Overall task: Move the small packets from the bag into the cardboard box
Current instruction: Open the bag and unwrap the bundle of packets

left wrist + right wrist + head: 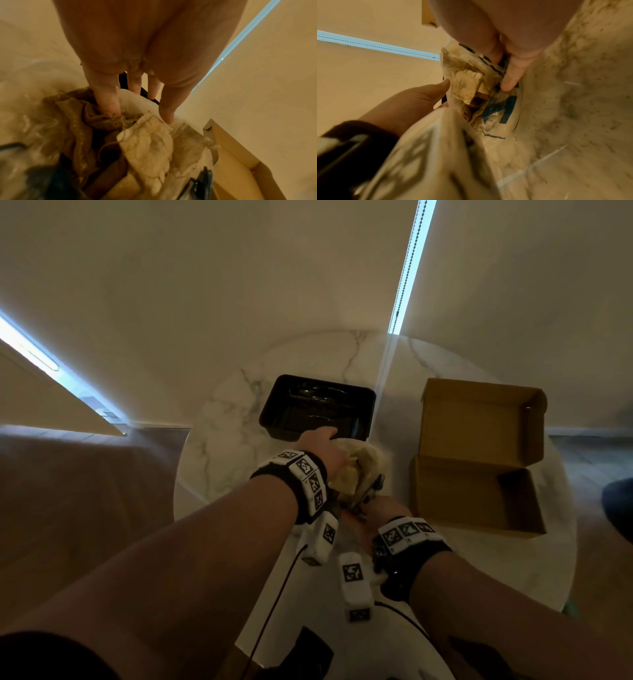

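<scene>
A clear plastic bag [363, 463] with blue print lies mid-table, stuffed with small cloth packets. My left hand [325, 453] reaches over its mouth with fairly straight, spread fingers. One digit digs into a brown burlap packet [96, 121] and another touches a cream packet [149, 146]. My right hand [380, 508] is at the near side, and in the right wrist view its thumb and fingers [510, 75] pinch the bag's printed edge [501, 112]. The cream packet [465, 81] pokes out of the mouth. The open cardboard box [472, 498] stands to the right, its lid [479, 422] folded back.
A black plastic tray [274, 412] sits just behind the bag on the round marble table [222, 446]. Cables run from both wrist units towards me. A wall and blinds with a bead chain [407, 268] stand right behind the table.
</scene>
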{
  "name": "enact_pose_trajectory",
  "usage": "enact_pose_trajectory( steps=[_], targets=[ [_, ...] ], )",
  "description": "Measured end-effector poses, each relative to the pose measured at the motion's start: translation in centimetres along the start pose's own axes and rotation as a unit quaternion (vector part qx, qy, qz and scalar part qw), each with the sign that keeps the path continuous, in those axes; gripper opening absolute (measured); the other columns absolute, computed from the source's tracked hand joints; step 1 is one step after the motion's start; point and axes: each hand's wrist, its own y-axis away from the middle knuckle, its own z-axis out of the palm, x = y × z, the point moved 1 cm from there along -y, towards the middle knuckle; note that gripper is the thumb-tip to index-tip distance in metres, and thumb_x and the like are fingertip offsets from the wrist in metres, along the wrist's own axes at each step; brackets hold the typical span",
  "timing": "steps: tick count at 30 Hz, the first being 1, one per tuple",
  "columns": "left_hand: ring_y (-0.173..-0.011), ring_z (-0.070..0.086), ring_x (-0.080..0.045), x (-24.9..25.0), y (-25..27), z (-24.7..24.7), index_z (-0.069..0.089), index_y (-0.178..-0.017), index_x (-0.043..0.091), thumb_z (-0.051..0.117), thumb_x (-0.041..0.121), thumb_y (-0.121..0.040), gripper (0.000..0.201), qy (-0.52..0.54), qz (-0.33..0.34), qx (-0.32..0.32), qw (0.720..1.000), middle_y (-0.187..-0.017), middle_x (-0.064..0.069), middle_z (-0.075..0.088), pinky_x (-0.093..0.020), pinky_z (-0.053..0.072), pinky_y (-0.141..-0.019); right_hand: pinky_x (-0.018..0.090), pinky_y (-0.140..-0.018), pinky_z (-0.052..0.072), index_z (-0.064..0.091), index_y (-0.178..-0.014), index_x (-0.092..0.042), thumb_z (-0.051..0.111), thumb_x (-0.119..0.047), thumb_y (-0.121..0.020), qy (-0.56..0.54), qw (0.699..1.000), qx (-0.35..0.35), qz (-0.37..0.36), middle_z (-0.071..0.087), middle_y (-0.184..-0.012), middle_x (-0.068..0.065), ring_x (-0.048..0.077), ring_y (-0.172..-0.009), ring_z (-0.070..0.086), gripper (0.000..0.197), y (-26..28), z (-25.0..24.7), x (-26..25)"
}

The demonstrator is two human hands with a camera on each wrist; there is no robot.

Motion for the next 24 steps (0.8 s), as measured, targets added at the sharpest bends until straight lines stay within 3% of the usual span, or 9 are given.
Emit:
enact_pose_trajectory(
  steps=[4, 9, 10, 12, 14, 16, 20, 21, 24],
  targets=[
    [-0.109, 0.062, -0.028, 1.1, -0.3, 0.0, 0.068, -0.121, 0.014, 0.049, 0.031, -0.103, 0.031, -0.1, -0.014, -0.005, 0.995, -0.12, -0.009, 0.067, -0.041, 0.05, -0.098, 0.038, -0.096, 0.049, 0.059, -0.127, -0.019, 0.059, -0.037, -0.091, -0.112, 0.993, -0.018, 0.035, 0.066, -0.114, 0.003, 0.027, -0.114, 0.06, 0.04, -0.6, 0.4, 0.0],
    [-0.093, 0.06, -0.023, 0.8, -0.3, 0.1, 0.059, -0.119, 0.015, 0.044, 0.034, -0.104, 0.028, -0.026, -0.024, -0.013, 0.999, -0.112, -0.007, 0.064, -0.034, 0.048, -0.075, 0.037, -0.091, 0.05, 0.056, -0.129, -0.021, 0.058, -0.044, -0.091, -0.159, 0.983, 0.033, 0.083, 0.065, -0.118, 0.005, 0.028, -0.107, 0.061, 0.044, -0.7, 0.1, -0.9],
    [-0.087, 0.059, -0.019, 0.8, -0.3, 0.1, 0.054, -0.116, 0.021, 0.047, 0.038, -0.101, 0.024, -0.008, -0.016, -0.023, 1.0, -0.107, -0.003, 0.062, -0.032, 0.045, -0.069, 0.04, -0.087, 0.052, 0.056, -0.128, -0.016, 0.057, -0.037, -0.094, -0.216, 0.97, -0.011, 0.109, 0.066, -0.109, 0.009, 0.03, -0.098, 0.063, 0.04, -1.1, -0.3, -0.9],
    [-0.085, 0.059, -0.017, 1.1, -0.1, -0.1, 0.052, -0.116, 0.023, 0.049, 0.038, -0.099, 0.024, -0.02, -0.002, -0.059, 0.998, -0.101, -0.001, 0.059, -0.03, 0.043, -0.064, 0.039, -0.065, 0.056, 0.061, -0.114, -0.008, 0.053, -0.027, -0.097, -0.446, 0.864, -0.03, 0.233, 0.064, -0.086, 0.015, 0.03, -0.075, 0.061, 0.026, -2.0, -0.6, -0.7],
    [-0.094, 0.061, -0.024, 1.3, -0.7, 0.0, 0.059, -0.117, 0.013, 0.046, 0.032, -0.102, 0.027, -0.065, 0.0, -0.075, 0.995, -0.108, -0.007, 0.062, -0.031, 0.043, -0.072, 0.032, -0.045, 0.054, 0.064, -0.1, -0.006, 0.052, -0.025, -0.098, -0.479, 0.827, -0.017, 0.292, 0.062, -0.076, 0.015, 0.029, -0.065, 0.057, 0.022, -1.8, -0.6, -0.7],
    [-0.1, 0.058, -0.028, 1.5, -1.0, 0.1, 0.061, -0.115, 0.006, 0.042, 0.027, -0.105, 0.03, -0.072, -0.012, -0.071, 0.995, -0.116, -0.014, 0.062, -0.033, 0.041, -0.078, 0.029, -0.045, 0.052, 0.057, -0.102, -0.009, 0.046, -0.02, -0.1, -0.475, 0.842, -0.031, 0.256, 0.057, -0.081, 0.012, 0.026, -0.067, 0.054, 0.015, -1.9, -0.7, -0.5],
    [-0.122, 0.053, -0.032, 2.1, -1.1, 0.3, 0.051, -0.134, 0.002, 0.041, 0.018, -0.105, 0.035, -0.096, -0.049, -0.076, 0.991, -0.136, -0.017, 0.052, -0.039, 0.045, -0.098, 0.032, -0.083, 0.048, 0.05, -0.129, -0.016, 0.054, -0.03, -0.096, -0.234, 0.952, 0.01, 0.196, 0.058, -0.122, 0.006, 0.027, -0.098, 0.059, 0.036, -2.1, -1.2, -1.3],
    [-0.125, 0.051, -0.034, 2.2, -1.2, 0.2, 0.048, -0.135, 0.0, 0.039, 0.015, -0.105, 0.035, -0.098, -0.051, -0.075, 0.991, -0.138, -0.019, 0.05, -0.041, 0.044, -0.101, 0.031, -0.085, 0.047, 0.053, -0.127, -0.014, 0.061, -0.032, -0.091, -0.122, 0.982, 0.023, 0.14, 0.06, -0.121, 0.008, 0.027, -0.105, 0.059, 0.042, -1.9, -1.1, -0.8],
    [-0.124, 0.051, -0.037, 2.4, -1.5, -0.2, 0.048, -0.133, -0.002, 0.03, 0.014, -0.107, 0.035, -0.131, -0.04, -0.079, 0.987, -0.137, -0.023, 0.05, -0.043, 0.043, -0.104, 0.041, -0.095, 0.051, 0.05, -0.129, -0.004, 0.054, -0.017, -0.095, -0.117, 0.988, 0.014, 0.097, 0.06, -0.095, 0.008, 0.029, -0.097, 0.059, 0.037, -2.3, -1.0, -0.3]
  ],
)
